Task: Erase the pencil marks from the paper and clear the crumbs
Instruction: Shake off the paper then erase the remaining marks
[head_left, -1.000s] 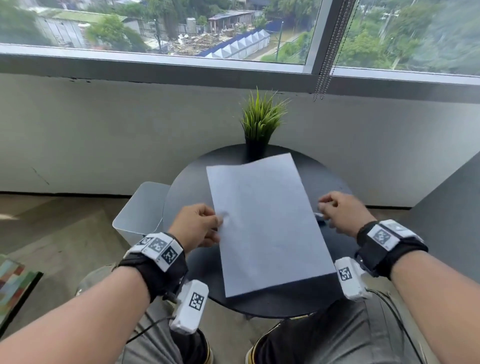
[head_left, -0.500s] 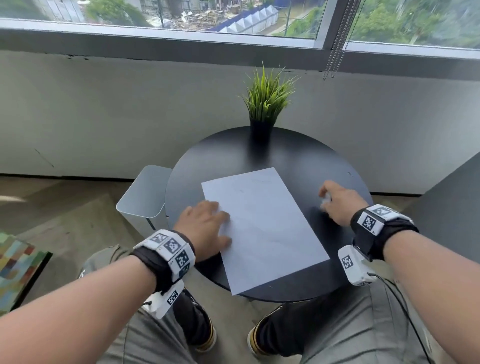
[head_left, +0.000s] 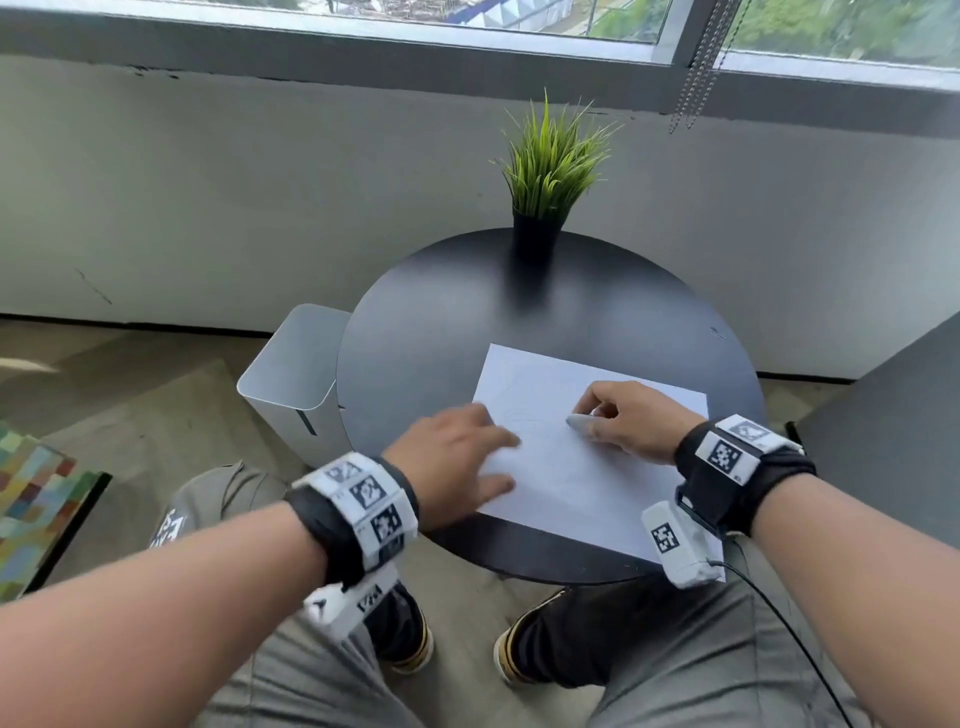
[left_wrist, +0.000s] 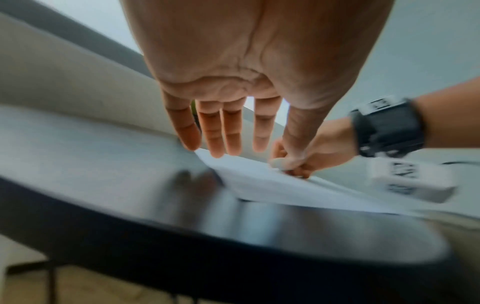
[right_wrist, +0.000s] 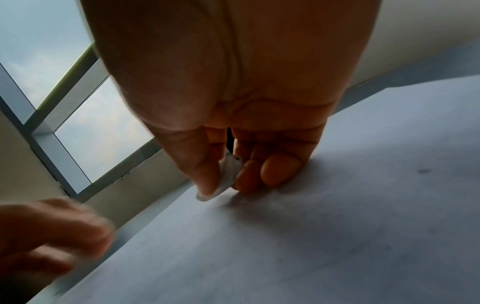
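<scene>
Pinching a white eraser (right_wrist: 228, 176) in the right grip (head_left: 626, 421) against the paper (head_left: 582, 467) on the round black bench (head_left: 441, 312), left grip (head_left: 452, 462) flat, fingers straight, at the sheet's left edge.

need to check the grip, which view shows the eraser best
The right wrist view: the eraser sits close up, pinched between thumb and fingers of the right hand, its tip at the paper. The head view shows only a small pale end; the left wrist view shows it blurred.
</scene>
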